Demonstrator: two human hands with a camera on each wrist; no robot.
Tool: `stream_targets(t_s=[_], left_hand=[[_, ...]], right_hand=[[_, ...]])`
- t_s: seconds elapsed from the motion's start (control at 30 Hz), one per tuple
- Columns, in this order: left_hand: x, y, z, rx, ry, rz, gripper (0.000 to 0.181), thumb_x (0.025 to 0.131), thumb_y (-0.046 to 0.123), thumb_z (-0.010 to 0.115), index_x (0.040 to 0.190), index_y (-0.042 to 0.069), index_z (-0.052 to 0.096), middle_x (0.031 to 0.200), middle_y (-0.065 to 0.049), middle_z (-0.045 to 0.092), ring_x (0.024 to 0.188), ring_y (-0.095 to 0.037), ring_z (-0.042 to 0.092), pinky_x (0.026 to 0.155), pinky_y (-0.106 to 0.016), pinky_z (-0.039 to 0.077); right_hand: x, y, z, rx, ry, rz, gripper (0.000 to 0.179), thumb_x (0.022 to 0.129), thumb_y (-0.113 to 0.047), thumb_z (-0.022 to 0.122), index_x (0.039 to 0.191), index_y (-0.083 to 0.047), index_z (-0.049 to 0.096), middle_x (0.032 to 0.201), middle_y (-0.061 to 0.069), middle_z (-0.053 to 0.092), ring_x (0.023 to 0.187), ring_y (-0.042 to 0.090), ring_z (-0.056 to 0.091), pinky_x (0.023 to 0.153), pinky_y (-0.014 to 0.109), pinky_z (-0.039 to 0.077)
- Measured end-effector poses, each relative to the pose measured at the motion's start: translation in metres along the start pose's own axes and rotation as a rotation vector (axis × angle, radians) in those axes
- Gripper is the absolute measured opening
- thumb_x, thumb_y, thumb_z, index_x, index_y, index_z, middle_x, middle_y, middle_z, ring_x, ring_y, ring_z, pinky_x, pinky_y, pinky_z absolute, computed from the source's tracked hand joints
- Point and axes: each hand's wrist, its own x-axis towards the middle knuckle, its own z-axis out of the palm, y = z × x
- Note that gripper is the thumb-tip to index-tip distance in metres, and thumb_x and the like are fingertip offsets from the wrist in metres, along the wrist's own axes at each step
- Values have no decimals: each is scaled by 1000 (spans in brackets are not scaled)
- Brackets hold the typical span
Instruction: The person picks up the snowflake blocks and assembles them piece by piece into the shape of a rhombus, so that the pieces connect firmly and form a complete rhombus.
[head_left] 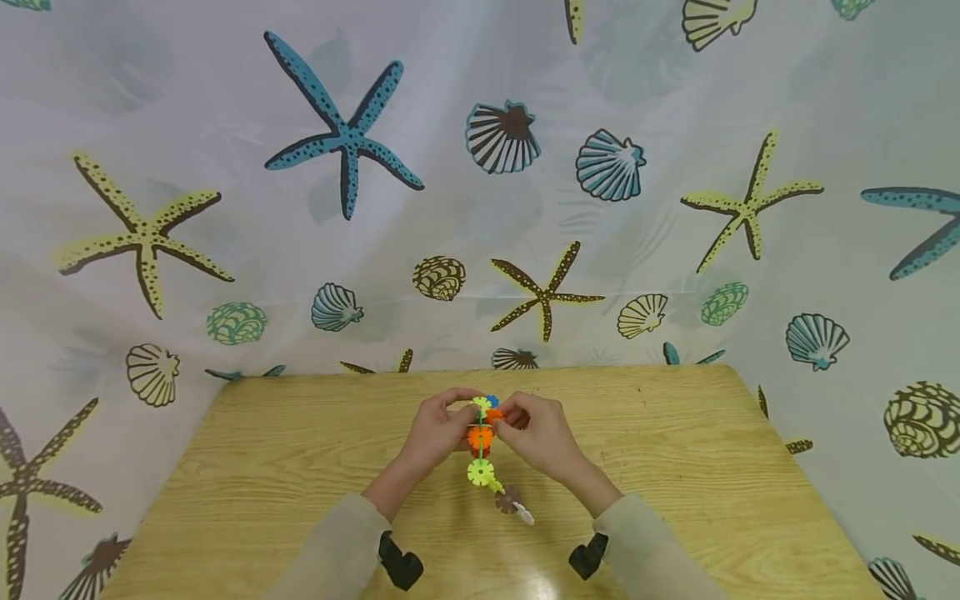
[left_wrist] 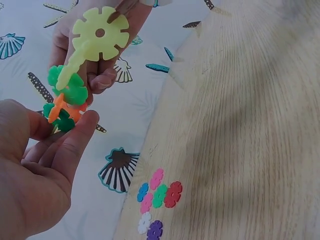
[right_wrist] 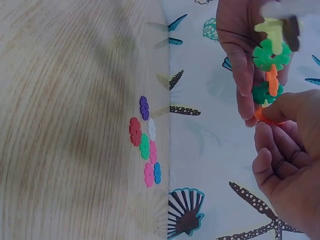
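Note:
A chain of slotted plastic flower discs hangs between the two hands, over the table. My left hand (head_left: 438,433) grips the chain near its upper end, at a dark green disc (left_wrist: 64,123). From the other side my right hand (head_left: 542,433) pinches an orange disc (right_wrist: 268,118) between thumb and fingers, right beside that green one. Below the hands in the head view dangle a yellow disc (head_left: 481,472), a brown disc (head_left: 507,499) and a white disc (head_left: 525,514). Fingers partly cover the chain's upper discs, where a blue disc (head_left: 492,402) peeks out.
Several loose discs lie flat near an edge of the wooden table (head_left: 300,467), among them a red disc (left_wrist: 173,194), a purple disc (left_wrist: 154,230) and a white disc (left_wrist: 144,223). A curtain (head_left: 420,208) printed with shells and starfish surrounds the table's back and sides.

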Motion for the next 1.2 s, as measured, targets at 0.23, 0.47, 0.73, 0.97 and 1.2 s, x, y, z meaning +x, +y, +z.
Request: stream_targets(t_s=[0.23,0.47,0.73,0.97,1.2], left_hand=[[-1,3,-1,44,-28,68,30,108,11,55,135,-1,63,57,0,61,52,-9,59,64,-29,63],[-2,4,-2,84,-76,102,31,108,12,56,133,-4,61,74,-12,77,63,-17,73,74,-49,66],[-1,3,-7,26,-87,37,30,109,13,57,135,0,63,90,-17,79,72,-12,75,77,-43,67],[3,1,-7,-75,-75,-36,32,109,12,55,137,1,64,99,-13,79,74,-13,75,71,-31,65],[4,-2,-7,-54,-25,-42,32,110,14,56,137,2,67,104,-15,79,72,-10,73,67,-26,63]], right_hand=[[0,-7,3,-36,51,-55,5,94,-2,76,91,-4,73,80,7,73,65,7,65,61,19,56],[-3,-11,3,-54,63,-87,6,93,2,75,90,-3,73,80,8,74,66,10,67,62,18,56],[-3,-10,4,-66,60,-140,4,95,0,75,93,-3,73,84,9,75,69,13,69,65,19,57],[-3,-9,4,-80,47,-158,6,95,-5,77,98,-1,75,88,8,77,72,11,65,65,19,55],[-4,-5,-2,-114,-22,-149,16,96,-7,77,111,-2,79,100,10,79,73,12,64,64,19,53]])
